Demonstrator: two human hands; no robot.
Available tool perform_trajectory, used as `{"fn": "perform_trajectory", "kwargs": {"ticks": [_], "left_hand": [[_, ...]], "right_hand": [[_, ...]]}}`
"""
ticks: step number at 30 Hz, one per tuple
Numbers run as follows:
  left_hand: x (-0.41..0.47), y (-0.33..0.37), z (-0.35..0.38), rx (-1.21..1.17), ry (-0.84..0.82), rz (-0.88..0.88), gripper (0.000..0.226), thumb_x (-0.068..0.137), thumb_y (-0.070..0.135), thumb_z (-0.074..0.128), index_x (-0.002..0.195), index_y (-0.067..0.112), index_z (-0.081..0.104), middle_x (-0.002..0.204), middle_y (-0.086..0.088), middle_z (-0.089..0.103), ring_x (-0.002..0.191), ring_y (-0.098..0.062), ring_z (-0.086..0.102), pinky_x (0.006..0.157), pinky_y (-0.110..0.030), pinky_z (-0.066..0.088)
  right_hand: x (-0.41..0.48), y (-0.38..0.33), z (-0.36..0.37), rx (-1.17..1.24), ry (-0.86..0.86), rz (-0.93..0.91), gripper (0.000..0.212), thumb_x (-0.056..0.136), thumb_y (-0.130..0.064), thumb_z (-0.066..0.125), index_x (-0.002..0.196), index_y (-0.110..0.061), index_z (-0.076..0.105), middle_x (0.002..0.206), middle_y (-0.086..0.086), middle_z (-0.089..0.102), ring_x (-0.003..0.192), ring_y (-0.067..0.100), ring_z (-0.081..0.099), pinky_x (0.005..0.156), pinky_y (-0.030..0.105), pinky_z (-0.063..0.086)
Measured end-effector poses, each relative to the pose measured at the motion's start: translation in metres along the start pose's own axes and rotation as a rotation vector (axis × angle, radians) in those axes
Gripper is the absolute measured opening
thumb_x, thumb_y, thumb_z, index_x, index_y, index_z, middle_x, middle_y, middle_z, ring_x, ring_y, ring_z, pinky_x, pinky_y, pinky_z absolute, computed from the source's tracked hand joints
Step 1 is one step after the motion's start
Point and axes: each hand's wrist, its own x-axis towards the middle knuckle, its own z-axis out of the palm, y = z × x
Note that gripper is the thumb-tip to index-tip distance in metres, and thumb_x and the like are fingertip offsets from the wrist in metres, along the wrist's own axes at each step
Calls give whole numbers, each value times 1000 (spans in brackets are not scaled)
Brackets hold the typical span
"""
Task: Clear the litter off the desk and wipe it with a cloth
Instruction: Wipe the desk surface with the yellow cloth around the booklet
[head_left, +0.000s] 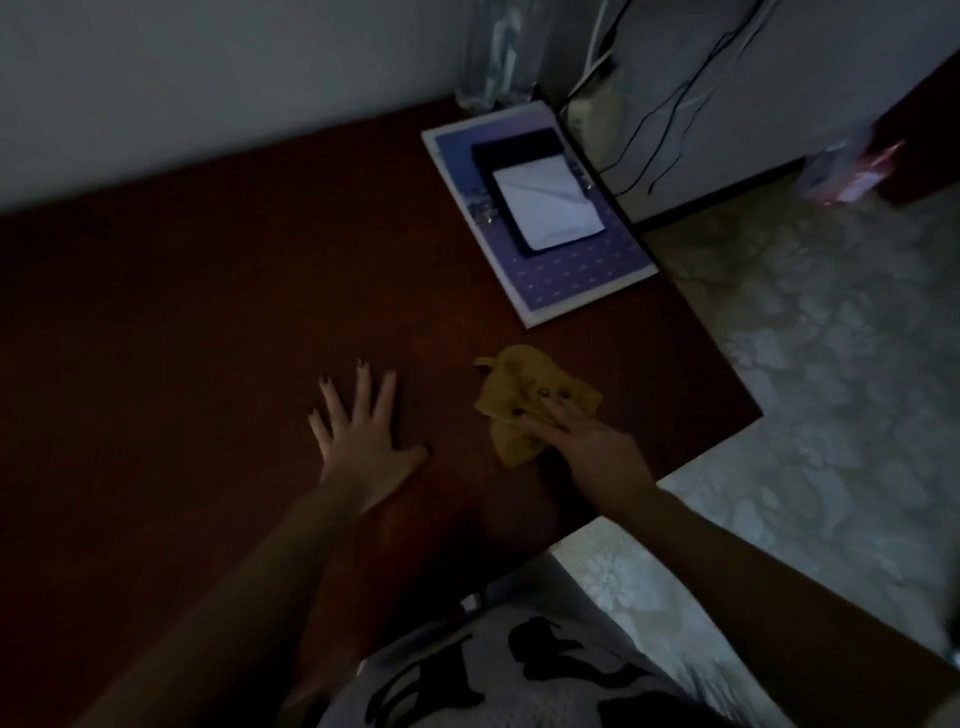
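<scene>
The right grip (587, 441) lies flat on a crumpled yellow cloth (524, 400), fingers stretched out and pressing down on its near right part rather than curling around it; nothing is pinched between the fingers. The left grip (363, 436) is spread wide with its palm down on the bare bench (182, 338), fingers fanned apart and holding nothing. Dark polish shows on the nails of both. The two are near each other, a strip of bare wood between them, with the cloth just to the right of the left one.

The bench is a dark reddish-brown wooden top that runs along a pale wall (208, 78). The cloth sits near its front right corner, bunched and wrinkled, with one pointed flap sticking out toward the left. Farther back along the right edge lies a large purple book (582, 275) with a white border and a pattern of small pale marks. On top of it rests a dark tablet (524, 156), and on that a white sheet of paper (548, 202). A clear bottle (493, 57) stands at the far corner by the wall, blurred. Black cables (670, 104) hang down beside the bench over a pale patterned floor (831, 338). The scene is dim.
</scene>
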Motion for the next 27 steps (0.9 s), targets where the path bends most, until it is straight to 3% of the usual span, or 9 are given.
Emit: {"fn": "perform_trajectory", "kwargs": {"ticks": [5, 9, 12, 16, 17, 19, 21, 25, 27], "left_hand": [[-22, 22, 28, 184, -207, 88, 115, 68, 78, 52, 128, 41, -40, 137, 6, -52, 123, -30, -50, 105, -63, -17], [-21, 18, 24, 238, -266, 82, 120, 63, 80, 55, 123, 47, -43, 131, 11, -57, 120, -26, -54, 105, -61, -18], [-17, 18, 26, 226, -293, 50, 107, 69, 83, 44, 122, 51, -42, 126, 17, -59, 117, -21, -56, 107, -60, -16], [-14, 17, 32, 243, -272, 10, 89, 79, 78, 33, 117, 54, -44, 119, 21, -62, 108, -17, -59, 108, -59, -14], [-14, 17, 32, 243, -267, 7, 88, 80, 77, 33, 116, 55, -44, 120, 21, -62, 109, -18, -59, 108, -59, -14], [-14, 16, 32, 243, -262, 6, 89, 80, 76, 35, 116, 55, -44, 123, 20, -61, 112, -18, -58, 108, -59, -13], [-16, 17, 30, 236, -270, 6, 90, 81, 74, 36, 117, 55, -43, 123, 20, -60, 113, -18, -57, 108, -59, -13], [-21, 19, 28, 221, -250, 18, 87, 84, 72, 36, 126, 50, -38, 128, 20, -56, 120, -16, -52, 109, -57, -13], [-21, 19, 26, 199, -260, 23, 85, 85, 70, 35, 127, 51, -36, 129, 21, -54, 122, -15, -51, 109, -56, -13]], "right_hand": [[-19, 81, -15, 73, -32, 355, 66, 96, -1, 35, 146, -39, 17, 156, 6, 21, 130, 30, 41, 103, 42, 40], [-8, 71, -4, 23, 51, 504, 54, 100, -9, 33, 148, -28, 20, 145, 12, 39, 126, 28, 44, 101, 38, 39], [-11, 29, 7, 55, 60, 406, 46, 101, -15, 33, 146, -24, 29, 137, 15, 48, 118, 31, 50, 96, 38, 42], [-32, -22, 23, -23, -67, 167, 58, 97, -15, 39, 148, -36, 19, 154, 15, 22, 134, 37, 34, 87, 43, 46], [-39, -28, 23, -58, -59, 108, 59, 94, -18, 46, 146, -36, 25, 153, 15, 25, 134, 37, 36, 83, 42, 49], [-46, -32, 19, -113, 24, 40, 56, 79, -28, 66, 133, -32, 51, 138, 14, 51, 119, 35, 54, 76, 39, 53], [-45, -24, 20, -122, 142, -33, 47, 71, -29, 70, 118, -28, 65, 122, 12, 63, 110, 32, 60, 86, 44, 50], [-38, -18, 26, -76, 94, -136, 48, 88, -29, 39, 135, -36, 48, 145, 5, 44, 134, 32, 38, 107, 55, 28], [-37, -9, 26, -101, 69, -133, 48, 88, -27, 40, 135, -40, 46, 144, 1, 44, 133, 29, 40, 106, 50, 34]]}}
